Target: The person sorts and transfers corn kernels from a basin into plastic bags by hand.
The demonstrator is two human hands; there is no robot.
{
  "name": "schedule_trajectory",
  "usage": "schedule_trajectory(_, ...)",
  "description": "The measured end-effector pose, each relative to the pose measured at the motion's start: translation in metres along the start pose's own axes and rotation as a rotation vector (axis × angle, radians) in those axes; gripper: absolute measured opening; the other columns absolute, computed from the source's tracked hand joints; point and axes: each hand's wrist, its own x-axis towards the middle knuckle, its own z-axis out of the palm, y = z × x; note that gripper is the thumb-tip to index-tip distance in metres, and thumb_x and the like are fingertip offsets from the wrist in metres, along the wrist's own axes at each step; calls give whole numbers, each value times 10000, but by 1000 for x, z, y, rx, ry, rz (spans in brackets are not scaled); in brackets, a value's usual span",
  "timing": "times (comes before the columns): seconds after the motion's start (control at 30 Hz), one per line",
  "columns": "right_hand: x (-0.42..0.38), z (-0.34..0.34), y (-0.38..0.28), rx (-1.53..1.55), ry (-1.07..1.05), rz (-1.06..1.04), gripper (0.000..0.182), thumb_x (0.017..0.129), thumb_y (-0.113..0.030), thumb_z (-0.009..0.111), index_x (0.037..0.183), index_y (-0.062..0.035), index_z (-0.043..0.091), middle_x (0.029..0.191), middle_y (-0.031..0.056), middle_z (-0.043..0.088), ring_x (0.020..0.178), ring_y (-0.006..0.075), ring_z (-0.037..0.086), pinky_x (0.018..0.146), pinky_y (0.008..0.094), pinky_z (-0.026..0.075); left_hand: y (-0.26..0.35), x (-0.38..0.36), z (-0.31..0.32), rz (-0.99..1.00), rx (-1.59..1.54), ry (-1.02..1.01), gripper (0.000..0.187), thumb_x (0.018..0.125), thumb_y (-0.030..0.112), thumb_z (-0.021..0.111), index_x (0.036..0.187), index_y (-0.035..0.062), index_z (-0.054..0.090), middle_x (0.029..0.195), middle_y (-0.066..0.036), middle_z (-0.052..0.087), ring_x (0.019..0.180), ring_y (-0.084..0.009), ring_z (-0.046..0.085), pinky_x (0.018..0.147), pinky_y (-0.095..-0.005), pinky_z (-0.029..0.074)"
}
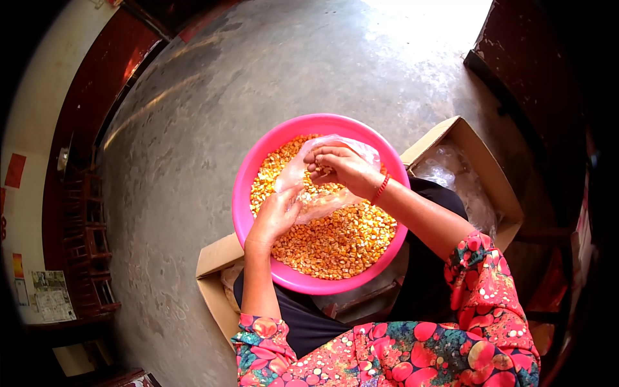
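A pink plastic basin (242, 187) full of loose yellow-orange corn kernels (335, 248) rests at my lap. Over the kernels, a thin clear plastic bag (296, 171) is spread with its mouth open, and corn shows inside or through it. My left hand (278, 213) grips the bag's near left edge, its fingertips partly hidden by the film. Above the bag's mouth, my right hand (338, 169) has its fingers curled inward, with a few kernels showing by the palm. A red bracelet (381, 188) circles the right wrist.
To the right of the basin stands an open cardboard box (500, 171) with clear plastic bags (451, 168) in it. Another cardboard box (216, 258) is at the left, by my knee. Wooden stools (87, 226) line the left wall. Grey concrete floor (187, 148) surrounds the basin.
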Motion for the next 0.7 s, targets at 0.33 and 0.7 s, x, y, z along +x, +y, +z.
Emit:
schedule_trajectory(0.33, 2, -6, -10, -1022, 122, -563, 278, 906, -175, 498, 1088, 24, 566, 1124, 132, 590, 1053, 231, 563, 874, 363, 462, -2, 0, 0, 29, 7, 6, 378, 815, 168, 573, 1173, 46, 586, 1074, -223, 611, 1012, -355, 593, 890, -404, 456)
schedule_trajectory(0.7, -22, 28, 42, -1193, -644, -286, 197, 812, -197, 576, 920, -62, 672, 735, 136, 655, 678, 284, 626, 646, 397, 509, -4, 0, -1, 4, 8, -14, 373, 829, 185, 587, 1178, 53, 592, 1093, -213, 610, 1019, -348, 594, 888, -396, 459)
